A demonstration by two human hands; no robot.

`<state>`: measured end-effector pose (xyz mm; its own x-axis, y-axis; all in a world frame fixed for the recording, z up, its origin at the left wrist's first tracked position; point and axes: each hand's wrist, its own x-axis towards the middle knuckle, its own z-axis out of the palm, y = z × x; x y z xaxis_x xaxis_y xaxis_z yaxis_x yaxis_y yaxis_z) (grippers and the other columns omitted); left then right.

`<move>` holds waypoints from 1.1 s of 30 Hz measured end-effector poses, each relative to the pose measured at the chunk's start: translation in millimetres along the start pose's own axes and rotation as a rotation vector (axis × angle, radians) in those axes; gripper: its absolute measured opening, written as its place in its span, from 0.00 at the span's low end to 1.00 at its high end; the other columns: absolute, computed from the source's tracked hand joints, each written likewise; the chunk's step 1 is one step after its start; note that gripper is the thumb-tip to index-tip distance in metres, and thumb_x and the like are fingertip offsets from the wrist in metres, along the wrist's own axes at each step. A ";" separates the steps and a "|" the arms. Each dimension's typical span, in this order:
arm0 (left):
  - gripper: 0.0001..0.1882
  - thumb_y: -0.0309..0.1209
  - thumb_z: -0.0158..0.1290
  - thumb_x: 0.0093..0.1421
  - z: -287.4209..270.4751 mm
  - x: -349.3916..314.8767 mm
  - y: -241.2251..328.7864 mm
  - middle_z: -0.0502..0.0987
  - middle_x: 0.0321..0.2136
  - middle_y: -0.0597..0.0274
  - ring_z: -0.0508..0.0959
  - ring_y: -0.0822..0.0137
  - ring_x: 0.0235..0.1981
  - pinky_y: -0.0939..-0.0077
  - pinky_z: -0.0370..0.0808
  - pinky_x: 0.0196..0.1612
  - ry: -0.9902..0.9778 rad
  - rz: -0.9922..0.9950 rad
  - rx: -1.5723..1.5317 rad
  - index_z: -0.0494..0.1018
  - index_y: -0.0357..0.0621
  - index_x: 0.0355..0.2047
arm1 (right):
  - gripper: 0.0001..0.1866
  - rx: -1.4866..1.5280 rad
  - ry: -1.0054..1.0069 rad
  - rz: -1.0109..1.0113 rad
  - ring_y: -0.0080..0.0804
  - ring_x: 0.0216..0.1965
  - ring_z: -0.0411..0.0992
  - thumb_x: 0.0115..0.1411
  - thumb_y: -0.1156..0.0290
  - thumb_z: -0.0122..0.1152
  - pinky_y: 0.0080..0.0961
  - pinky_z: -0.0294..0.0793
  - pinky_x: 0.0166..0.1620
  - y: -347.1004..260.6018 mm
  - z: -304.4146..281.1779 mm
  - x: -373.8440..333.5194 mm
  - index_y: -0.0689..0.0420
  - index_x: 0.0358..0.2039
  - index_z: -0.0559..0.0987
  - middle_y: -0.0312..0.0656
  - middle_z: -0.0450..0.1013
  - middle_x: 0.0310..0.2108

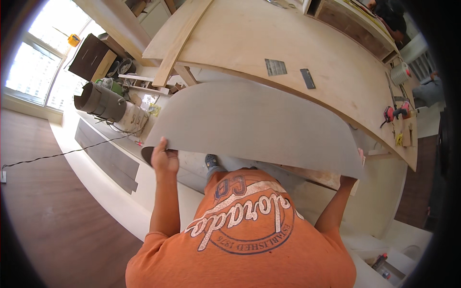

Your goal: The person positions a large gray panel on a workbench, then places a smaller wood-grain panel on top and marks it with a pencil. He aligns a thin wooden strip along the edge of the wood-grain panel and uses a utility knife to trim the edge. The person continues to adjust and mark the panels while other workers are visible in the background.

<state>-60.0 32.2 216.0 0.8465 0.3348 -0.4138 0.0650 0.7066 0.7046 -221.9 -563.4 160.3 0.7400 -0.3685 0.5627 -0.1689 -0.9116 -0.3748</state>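
Note:
A large, thin grey sheet (254, 120), apparently laminate, spans the space before me and bows along its length. My left hand (164, 158) is closed on its near left edge, with the thumb on top. Beside that hand, a curled corner shows a dark underside. My right hand (361, 154) grips the sheet's right end. Only some fingertips show past the edge; the sheet hides the rest. The sheet's far edge overlaps the near edge of a wooden worktop (230, 33) in view.
On the worktop lie a metal scraper plate (275, 67), a dark flat blade (308, 78) and a red cordless drill (394, 113). A long board (185, 41) crosses its left end. Buckets (108, 103) and a cable (72, 152) are at left. Another person (390, 19) is at far right.

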 end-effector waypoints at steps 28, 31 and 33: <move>0.13 0.37 0.49 0.67 -35.3 42.7 -218.6 0.74 0.34 0.62 0.72 0.68 0.34 0.73 0.74 0.41 -0.228 -0.815 0.502 0.69 0.39 0.40 | 0.21 1.000 1.046 1.617 0.39 0.52 0.68 0.57 0.74 0.64 0.38 0.68 0.55 77.9 21.8 -127.5 0.63 0.50 0.71 0.44 0.68 0.53; 0.15 0.39 0.49 0.66 -28.9 36.3 -228.6 0.74 0.33 0.60 0.73 0.67 0.31 0.75 0.76 0.37 -0.271 -0.850 0.598 0.69 0.39 0.41 | 0.18 1.055 1.186 1.535 0.38 0.47 0.71 0.57 0.75 0.63 0.37 0.74 0.47 93.0 22.1 -138.6 0.64 0.47 0.72 0.43 0.71 0.48; 0.16 0.40 0.49 0.66 -26.2 29.2 -237.0 0.74 0.33 0.59 0.74 0.67 0.31 0.74 0.76 0.37 -0.272 -0.871 0.642 0.69 0.38 0.41 | 0.16 1.009 1.159 1.650 0.34 0.40 0.71 0.56 0.76 0.64 0.34 0.75 0.39 102.1 19.1 -149.3 0.64 0.45 0.73 0.43 0.72 0.43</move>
<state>-64.6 -109.2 21.9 0.4614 -0.3211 -0.8271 0.8871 0.1544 0.4349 -337.1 -598.0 24.0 -0.2961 -0.7218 -0.6255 0.5174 0.4293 -0.7403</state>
